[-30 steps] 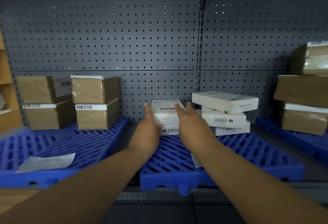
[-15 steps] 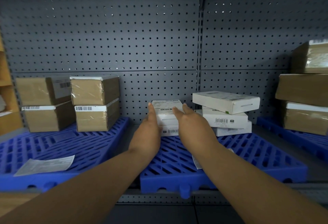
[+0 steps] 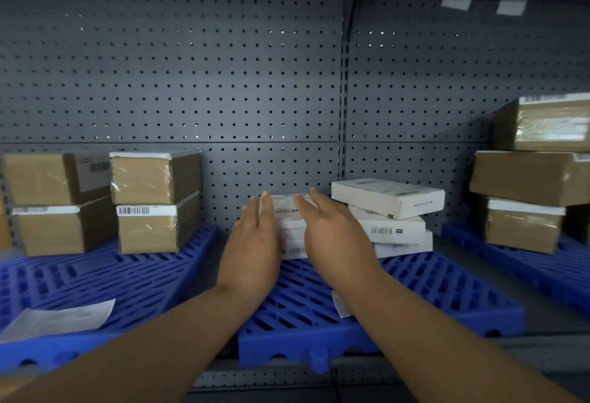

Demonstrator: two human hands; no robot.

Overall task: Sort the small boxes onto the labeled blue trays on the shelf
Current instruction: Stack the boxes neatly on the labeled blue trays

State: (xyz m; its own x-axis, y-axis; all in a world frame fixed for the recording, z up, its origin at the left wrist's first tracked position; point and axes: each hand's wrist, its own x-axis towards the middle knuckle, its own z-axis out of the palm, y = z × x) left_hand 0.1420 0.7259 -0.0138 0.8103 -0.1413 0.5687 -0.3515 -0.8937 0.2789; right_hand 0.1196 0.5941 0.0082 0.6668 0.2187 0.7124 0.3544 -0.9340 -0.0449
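Blue trays are already carrying sorted stock, so you are looking well along in the job: the left tray (image 3: 134,275) is holding four brown boxes (image 3: 153,179) in two stacked pairs, the right tray (image 3: 526,270) is holding a taller brown pile (image 3: 530,176), and the middle tray (image 3: 431,294) is holding white cartons only. Judging from that, what is left is mostly tidying, plus any boxes waiting outside the view, which nothing here is showing. You are working on the narrow white stack (image 3: 289,211) standing at the back left of the middle tray, near the pegboard (image 3: 223,83) and just beside a second, skewed white pile (image 3: 388,199) on its right. Your left hand (image 3: 252,243) is lying along the stack's left side and your right hand (image 3: 335,236) is covering its front right corner, so the stack is sitting between your palms. Both hands are reaching out flat, left fingers (image 3: 265,207) and right fingers (image 3: 314,207) straight, close together and pointing toward the pegboard, with the top box's label showing between them; nothing is being curled round or pinched. Blur is making it hard to say whether your palms are pressing the cardboard or merely hovering beside it.
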